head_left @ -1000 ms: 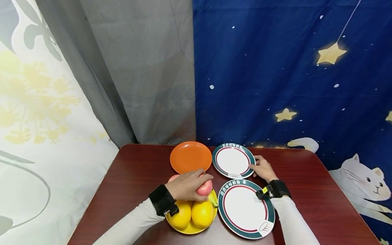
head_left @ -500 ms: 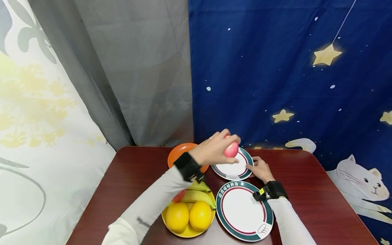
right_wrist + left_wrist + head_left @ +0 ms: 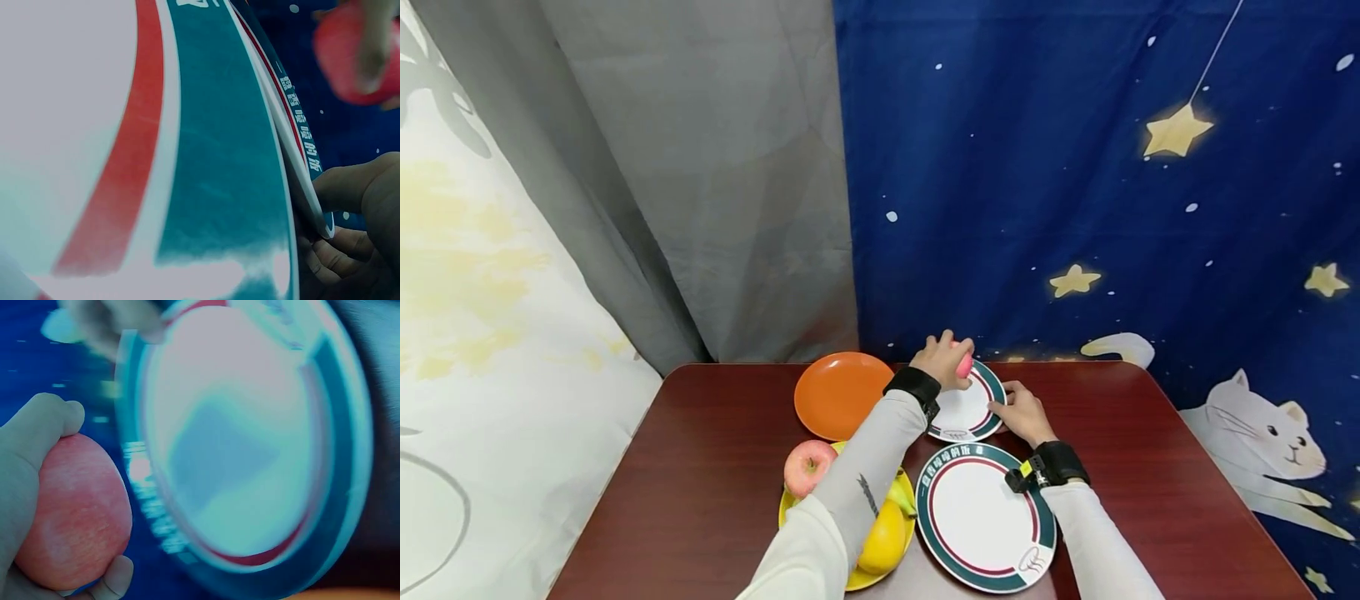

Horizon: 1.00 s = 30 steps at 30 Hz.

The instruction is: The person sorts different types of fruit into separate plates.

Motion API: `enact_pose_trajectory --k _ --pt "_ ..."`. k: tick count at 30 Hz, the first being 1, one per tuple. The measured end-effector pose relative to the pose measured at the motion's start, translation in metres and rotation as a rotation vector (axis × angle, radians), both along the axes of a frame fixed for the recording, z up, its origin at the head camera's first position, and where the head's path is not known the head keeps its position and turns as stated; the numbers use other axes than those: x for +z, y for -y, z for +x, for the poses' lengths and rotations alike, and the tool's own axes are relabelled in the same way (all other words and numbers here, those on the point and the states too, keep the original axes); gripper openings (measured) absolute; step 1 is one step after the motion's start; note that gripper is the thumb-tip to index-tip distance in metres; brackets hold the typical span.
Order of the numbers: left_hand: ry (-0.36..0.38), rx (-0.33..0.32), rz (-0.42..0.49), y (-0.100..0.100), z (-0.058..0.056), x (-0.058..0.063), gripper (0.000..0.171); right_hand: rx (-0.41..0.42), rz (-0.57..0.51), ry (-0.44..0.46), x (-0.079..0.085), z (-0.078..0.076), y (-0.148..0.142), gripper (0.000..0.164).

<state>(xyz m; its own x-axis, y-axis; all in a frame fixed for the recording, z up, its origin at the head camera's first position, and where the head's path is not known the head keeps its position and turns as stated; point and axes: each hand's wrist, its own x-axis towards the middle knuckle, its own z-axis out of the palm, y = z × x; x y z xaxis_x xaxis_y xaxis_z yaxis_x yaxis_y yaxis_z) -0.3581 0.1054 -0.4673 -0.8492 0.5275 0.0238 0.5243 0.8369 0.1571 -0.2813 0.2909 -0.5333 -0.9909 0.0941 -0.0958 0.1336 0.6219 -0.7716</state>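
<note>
My left hand [image 3: 942, 363] grips a pinkish-red apple [image 3: 78, 512] above the far green-rimmed white plate [image 3: 961, 410]. In the left wrist view the apple is apart from the plate, fingers curled round its sides. At that plate's right edge my right hand [image 3: 1026, 417] pinches the rim, thumb over it and fingers beneath, as the right wrist view shows. Below my left forearm lies a yellow plate [image 3: 784, 506] bearing another apple [image 3: 809, 467], a banana [image 3: 901, 498] and a round yellow fruit [image 3: 884, 537]; the sleeve hides part of it.
A larger green-rimmed plate [image 3: 987, 517] lies nearer, under my right wrist. An orange plate [image 3: 841, 395] sits at the back, left of the far white plate. The dark red table [image 3: 715, 467] ends at a grey curtain [image 3: 752, 208] and a blue starry curtain [image 3: 970, 208].
My left hand has lifted the apple off the yellow plate and carried it right and away to the far white plate. The right hand stays at that plate's rim.
</note>
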Motion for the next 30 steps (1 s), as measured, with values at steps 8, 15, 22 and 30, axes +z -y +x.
enact_pose_trajectory --k 8,15,22,30 --pt "0.062 0.053 -0.056 0.004 0.008 -0.028 0.070 0.000 0.003 -0.015 0.001 0.000 0.004 0.057" --pt "0.024 0.056 -0.119 0.002 0.008 -0.034 0.079 0.000 -0.007 -0.031 -0.002 0.002 0.001 0.056" --pt "-0.049 -0.050 -0.141 0.013 0.008 0.016 0.091 0.016 0.000 -0.023 -0.001 0.001 0.000 0.056" --pt "-0.198 -0.279 -0.019 0.069 0.065 0.138 0.071 0.005 -0.015 0.009 0.000 0.001 0.002 0.057"
